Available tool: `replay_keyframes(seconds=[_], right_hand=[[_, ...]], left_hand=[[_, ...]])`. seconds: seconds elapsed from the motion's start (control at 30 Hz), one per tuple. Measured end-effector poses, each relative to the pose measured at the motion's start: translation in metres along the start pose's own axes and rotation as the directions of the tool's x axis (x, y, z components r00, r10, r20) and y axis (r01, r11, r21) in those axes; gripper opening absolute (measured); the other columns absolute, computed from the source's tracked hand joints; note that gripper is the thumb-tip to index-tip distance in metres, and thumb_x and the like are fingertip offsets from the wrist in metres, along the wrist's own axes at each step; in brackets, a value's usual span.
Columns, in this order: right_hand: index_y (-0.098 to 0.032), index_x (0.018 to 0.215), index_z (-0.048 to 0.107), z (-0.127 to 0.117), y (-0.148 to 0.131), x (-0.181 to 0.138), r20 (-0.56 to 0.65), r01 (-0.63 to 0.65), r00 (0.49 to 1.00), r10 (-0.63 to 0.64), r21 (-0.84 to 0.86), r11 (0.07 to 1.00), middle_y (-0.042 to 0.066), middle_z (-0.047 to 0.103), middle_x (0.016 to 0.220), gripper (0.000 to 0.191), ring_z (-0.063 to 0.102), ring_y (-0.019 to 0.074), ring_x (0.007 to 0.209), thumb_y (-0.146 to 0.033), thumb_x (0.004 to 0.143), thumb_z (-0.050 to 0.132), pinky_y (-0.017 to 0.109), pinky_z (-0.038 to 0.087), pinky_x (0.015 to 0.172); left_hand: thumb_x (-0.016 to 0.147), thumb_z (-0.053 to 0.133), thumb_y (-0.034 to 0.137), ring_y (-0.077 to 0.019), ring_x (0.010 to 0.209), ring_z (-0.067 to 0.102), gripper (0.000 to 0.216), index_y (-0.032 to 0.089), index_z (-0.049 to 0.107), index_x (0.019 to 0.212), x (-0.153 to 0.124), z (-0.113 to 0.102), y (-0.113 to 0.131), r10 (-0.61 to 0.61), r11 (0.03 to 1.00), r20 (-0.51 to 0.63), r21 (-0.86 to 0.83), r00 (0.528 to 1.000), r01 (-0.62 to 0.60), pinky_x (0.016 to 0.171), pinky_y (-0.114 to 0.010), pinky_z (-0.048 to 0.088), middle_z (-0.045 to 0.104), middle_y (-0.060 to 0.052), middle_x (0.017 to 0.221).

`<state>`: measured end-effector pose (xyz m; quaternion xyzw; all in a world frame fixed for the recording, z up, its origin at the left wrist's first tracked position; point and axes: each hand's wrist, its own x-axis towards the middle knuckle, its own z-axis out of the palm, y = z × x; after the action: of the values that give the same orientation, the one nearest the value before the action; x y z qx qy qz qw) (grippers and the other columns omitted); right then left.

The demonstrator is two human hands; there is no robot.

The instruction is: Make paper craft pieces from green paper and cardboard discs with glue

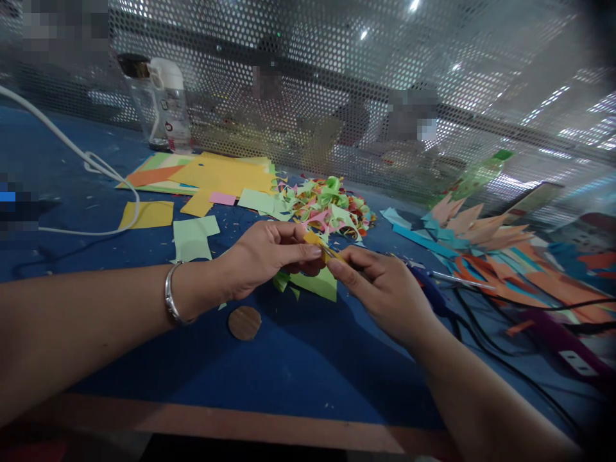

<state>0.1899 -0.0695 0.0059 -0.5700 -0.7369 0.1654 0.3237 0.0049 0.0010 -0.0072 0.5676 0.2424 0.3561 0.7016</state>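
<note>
My left hand (269,253), with a silver bangle at its wrist, pinches a small piece of yellow paper (312,240) between thumb and fingers. Close against it, my right hand (380,279) is closed on a slim metal tool (330,251) whose tip meets the paper. The fingers hide most of this tool, so its kind does not show. Green paper (317,284) lies under both hands. On the table nearer to me rests a brown cardboard disc (244,323).
Beyond my hands is a heap of coloured paper scraps (332,208). Yellow sheets (226,173) are stacked left of it, near two bottles (176,115). A blue glue gun (428,289), black cables, a purple power strip (568,346) and orange paper pieces (481,276) lie right.
</note>
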Motion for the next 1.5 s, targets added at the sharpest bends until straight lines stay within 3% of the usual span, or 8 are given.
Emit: replay_keyframes(seconds=[0.37, 0.57, 0.7, 1.13, 1.5], right_hand=[[-0.02, 0.078, 0.065, 0.0002, 0.0039, -0.0011, 0.042, -0.006, 0.999, 0.005, 0.028, 1.0, -0.002, 0.053, 0.065, 0.032, 0.048, 0.0129, 0.061, -0.044, 0.095, 0.051, 0.026, 0.037, 0.058], [-0.02, 0.075, 0.063, 0.0002, 0.0024, -0.0016, 0.021, -0.014, 1.0, 0.013, 0.032, 0.999, -0.003, 0.049, 0.062, 0.033, 0.044, 0.0123, 0.058, -0.045, 0.094, 0.052, 0.026, 0.035, 0.055], [-0.02, 0.07, 0.057, 0.0002, 0.001, -0.0009, 0.005, -0.015, 1.0, 0.015, 0.032, 0.999, -0.004, 0.041, 0.059, 0.033, 0.037, 0.0113, 0.054, -0.043, 0.094, 0.052, 0.025, 0.031, 0.052], [-0.02, 0.071, 0.057, -0.0003, 0.0006, -0.0012, 0.001, -0.009, 1.0, 0.009, 0.044, 0.999, -0.004, 0.045, 0.061, 0.033, 0.042, 0.0118, 0.057, -0.043, 0.094, 0.052, 0.025, 0.033, 0.055], [-0.02, 0.068, 0.054, -0.0012, 0.0025, -0.0012, 0.017, 0.018, 1.0, -0.019, 0.032, 0.999, -0.005, 0.039, 0.06, 0.034, 0.037, 0.0103, 0.055, -0.04, 0.095, 0.053, 0.025, 0.029, 0.052]], left_hand=[[0.063, 0.087, 0.033, -0.0086, 0.061, 0.058, 0.026, 0.014, 0.069, 0.065, 0.0002, 0.0023, 0.0029, -0.049, 0.999, 0.005, -0.013, 0.999, 0.049, 0.065, -0.024, 0.046, 0.066, 0.001, 0.063], [0.064, 0.086, 0.031, -0.0088, 0.062, 0.058, 0.023, 0.014, 0.071, 0.067, 0.0008, 0.0016, 0.003, -0.074, 0.997, -0.016, -0.003, 0.997, 0.074, 0.066, -0.024, 0.046, 0.067, 0.0, 0.064], [0.069, 0.082, 0.033, -0.0096, 0.066, 0.061, 0.022, 0.015, 0.071, 0.072, 0.0008, -0.0016, 0.0028, -0.014, 1.0, -0.013, 0.025, 1.0, 0.014, 0.068, -0.025, 0.046, 0.07, -0.001, 0.069], [0.073, 0.081, 0.034, -0.0091, 0.065, 0.062, 0.024, 0.013, 0.07, 0.074, -0.0006, -0.0024, 0.0023, -0.006, 0.998, 0.004, 0.057, 1.0, 0.006, 0.068, -0.023, 0.047, 0.071, -0.002, 0.07], [0.076, 0.078, 0.03, -0.0079, 0.064, 0.061, 0.021, 0.013, 0.067, 0.07, 0.0022, -0.0027, 0.0049, -0.005, 0.992, 0.028, 0.127, 1.0, 0.001, 0.067, -0.022, 0.047, 0.071, -0.002, 0.069]])
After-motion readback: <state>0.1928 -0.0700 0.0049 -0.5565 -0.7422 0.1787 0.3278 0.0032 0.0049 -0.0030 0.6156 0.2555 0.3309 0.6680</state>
